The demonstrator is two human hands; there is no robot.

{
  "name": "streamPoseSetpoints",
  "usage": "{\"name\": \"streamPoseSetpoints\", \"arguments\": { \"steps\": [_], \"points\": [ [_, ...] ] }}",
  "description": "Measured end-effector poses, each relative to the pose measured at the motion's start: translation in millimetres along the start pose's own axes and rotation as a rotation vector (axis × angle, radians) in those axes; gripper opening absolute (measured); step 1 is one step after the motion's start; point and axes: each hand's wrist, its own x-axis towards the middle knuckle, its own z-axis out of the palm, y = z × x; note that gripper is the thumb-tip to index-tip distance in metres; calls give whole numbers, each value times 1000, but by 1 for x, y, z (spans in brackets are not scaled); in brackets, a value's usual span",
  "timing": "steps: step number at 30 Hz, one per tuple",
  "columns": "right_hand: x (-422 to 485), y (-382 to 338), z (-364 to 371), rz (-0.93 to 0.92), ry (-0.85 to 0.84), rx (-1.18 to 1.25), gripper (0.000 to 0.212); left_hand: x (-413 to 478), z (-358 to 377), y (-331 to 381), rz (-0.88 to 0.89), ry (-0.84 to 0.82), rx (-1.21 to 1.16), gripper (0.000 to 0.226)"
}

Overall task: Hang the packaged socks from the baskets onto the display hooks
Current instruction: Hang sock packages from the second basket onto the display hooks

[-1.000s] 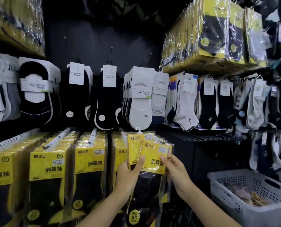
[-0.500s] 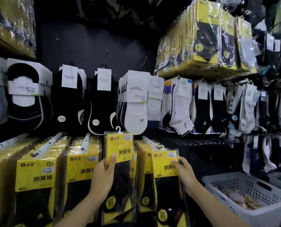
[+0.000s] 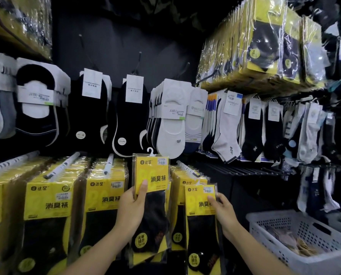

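My left hand [image 3: 132, 205] grips a yellow-and-black sock pack [image 3: 151, 179] by its left edge, thumb on the front. The pack's white plastic hanger [image 3: 150, 151] sticks up free, in front of the lower row of display hooks. My right hand [image 3: 222, 210] holds the right edge of a second yellow sock pack [image 3: 200, 201] that hangs at the front of the rightmost full hook [image 3: 187, 168]. A white perforated basket [image 3: 269, 225] at the lower right holds a few flat packs.
Three more white hooks [image 3: 62, 167] to the left carry dense rows of the same yellow packs. Above hang black and white no-show socks [image 3: 171, 120]. A shelf of yellow packs [image 3: 265, 40] juts out at the upper right, with ankle socks below it.
The two packs were held together in front of me; now my left hand has lifted one up and left, while my right hand has lowered the other onto the rightmost row.
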Motion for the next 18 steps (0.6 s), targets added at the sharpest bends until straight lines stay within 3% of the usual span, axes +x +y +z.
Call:
{"name": "streamPoseSetpoints", "arguments": {
  "steps": [3,7,11,13,16,18],
  "points": [
    [0,-3,-9,-37,42,41,9,2,3,2,0,-12,-33,34],
    [6,-16,-7,-91,-32,-12,11,2,8,3,19,13,-13,52],
    [14,-15,4,-55,-55,-36,11,1,10,3,15,-15,25,55],
    [17,-11,9,-12,19,-18,9,1,11,4,-1,-47,31,58],
    [16,-6,10,49,229,-75,25,-2,17,7,-8,-70,52,44],
    [11,-8,8,43,323,-116,27,-3,23,9,-14,-95,93,46]
  ]
}}
